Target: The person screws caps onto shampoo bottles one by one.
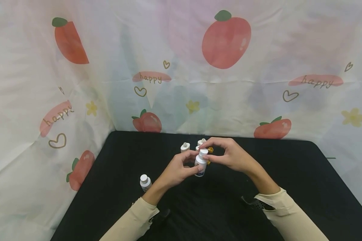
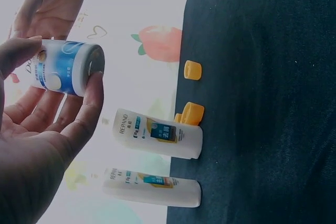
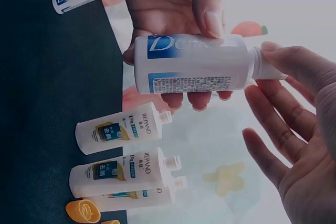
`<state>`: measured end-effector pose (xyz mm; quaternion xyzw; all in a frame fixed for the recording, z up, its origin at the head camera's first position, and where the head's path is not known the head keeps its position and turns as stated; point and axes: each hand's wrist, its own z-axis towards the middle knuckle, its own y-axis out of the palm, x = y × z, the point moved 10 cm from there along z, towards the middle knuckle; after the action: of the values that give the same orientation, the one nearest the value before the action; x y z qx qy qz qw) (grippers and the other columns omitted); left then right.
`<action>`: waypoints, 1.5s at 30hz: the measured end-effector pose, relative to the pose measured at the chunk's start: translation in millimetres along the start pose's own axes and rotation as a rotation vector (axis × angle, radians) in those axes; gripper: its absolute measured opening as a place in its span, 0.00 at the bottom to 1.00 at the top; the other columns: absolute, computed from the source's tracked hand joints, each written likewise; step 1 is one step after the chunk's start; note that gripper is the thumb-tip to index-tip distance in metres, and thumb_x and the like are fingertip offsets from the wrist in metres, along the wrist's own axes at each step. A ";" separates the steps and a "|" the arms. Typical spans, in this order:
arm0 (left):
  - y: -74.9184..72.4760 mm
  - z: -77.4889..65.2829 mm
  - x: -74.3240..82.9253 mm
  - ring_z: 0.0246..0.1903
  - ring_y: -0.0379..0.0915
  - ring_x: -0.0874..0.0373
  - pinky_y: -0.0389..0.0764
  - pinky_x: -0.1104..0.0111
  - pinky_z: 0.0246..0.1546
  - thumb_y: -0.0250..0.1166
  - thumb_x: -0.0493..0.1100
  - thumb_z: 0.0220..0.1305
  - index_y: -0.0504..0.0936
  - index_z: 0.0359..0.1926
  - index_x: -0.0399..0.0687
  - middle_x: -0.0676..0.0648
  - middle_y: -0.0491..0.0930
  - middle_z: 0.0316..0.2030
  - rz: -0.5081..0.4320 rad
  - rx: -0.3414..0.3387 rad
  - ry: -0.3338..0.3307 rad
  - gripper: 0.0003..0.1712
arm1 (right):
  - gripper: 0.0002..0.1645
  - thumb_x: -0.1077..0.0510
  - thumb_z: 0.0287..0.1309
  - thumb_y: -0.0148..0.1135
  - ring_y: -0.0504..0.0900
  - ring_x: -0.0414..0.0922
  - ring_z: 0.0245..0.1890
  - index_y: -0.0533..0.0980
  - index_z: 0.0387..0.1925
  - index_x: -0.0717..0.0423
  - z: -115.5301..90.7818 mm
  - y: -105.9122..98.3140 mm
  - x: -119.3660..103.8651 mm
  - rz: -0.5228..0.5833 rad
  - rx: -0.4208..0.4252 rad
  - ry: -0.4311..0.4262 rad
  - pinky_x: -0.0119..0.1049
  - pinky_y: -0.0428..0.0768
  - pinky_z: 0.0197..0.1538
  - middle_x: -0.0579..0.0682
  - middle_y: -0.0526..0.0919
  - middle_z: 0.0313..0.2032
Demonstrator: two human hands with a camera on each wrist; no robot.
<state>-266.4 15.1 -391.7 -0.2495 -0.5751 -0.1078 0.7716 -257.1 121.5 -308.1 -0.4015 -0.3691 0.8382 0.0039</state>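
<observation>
Above the black table, my left hand [image 1: 175, 170] grips the body of a white bottle [image 1: 200, 164] with a blue label. My right hand [image 1: 230, 156] pinches the bottle's white cap [image 3: 269, 67] between thumb and index finger. The cap sits at the bottle's neck; whether it is tight I cannot tell. In the head view the bottle stands nearly upright, slightly tilted. Just behind it are several white shampoo bottles [image 3: 119, 129] with open necks. Yellow caps [image 2: 192, 70] lie beside them on the table.
A second white bottle [image 1: 145, 183] with its cap on stands to the left, close to my left forearm. The black table [image 1: 120, 157] ends at a printed cloth backdrop [image 1: 181, 43] at the back and left.
</observation>
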 end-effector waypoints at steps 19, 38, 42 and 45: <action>-4.0 1.8 -2.3 0.43 0.79 0.61 0.81 0.64 0.41 0.70 0.47 0.58 0.78 0.55 0.52 0.53 0.82 0.45 0.029 0.027 0.060 0.23 | 0.20 0.63 0.54 0.69 0.78 0.38 0.46 0.79 0.50 0.53 -5.1 -5.0 4.0 -0.025 0.036 0.066 0.34 0.77 0.50 0.45 0.82 0.47; -5.3 -6.3 34.2 0.44 0.78 0.50 0.80 0.66 0.43 0.67 0.36 0.60 0.76 0.54 0.38 0.41 0.82 0.45 0.045 0.044 0.049 0.21 | 0.19 0.62 0.54 0.69 0.81 0.39 0.47 0.78 0.49 0.57 -0.7 -2.8 0.9 0.043 0.079 0.112 0.37 0.77 0.52 0.46 0.83 0.45; -4.5 -6.4 35.1 0.46 0.77 0.50 0.80 0.64 0.44 0.67 0.35 0.60 0.76 0.55 0.38 0.40 0.81 0.46 0.033 0.044 0.035 0.22 | 0.20 0.63 0.54 0.69 0.80 0.39 0.47 0.78 0.50 0.58 0.4 -1.5 -0.7 0.052 0.078 0.099 0.35 0.77 0.52 0.46 0.82 0.45; -2.4 -4.5 29.7 0.47 0.77 0.49 0.81 0.68 0.41 0.67 0.34 0.60 0.75 0.55 0.37 0.39 0.80 0.47 -0.004 0.035 0.019 0.22 | 0.21 0.65 0.54 0.68 0.80 0.40 0.45 0.77 0.51 0.59 1.5 -0.3 -2.6 0.071 0.077 0.078 0.34 0.77 0.51 0.49 0.82 0.46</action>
<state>-254.3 14.3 -364.1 -0.2338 -0.5702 -0.1016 0.7810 -256.4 120.0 -305.5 -0.4464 -0.3218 0.8349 0.0041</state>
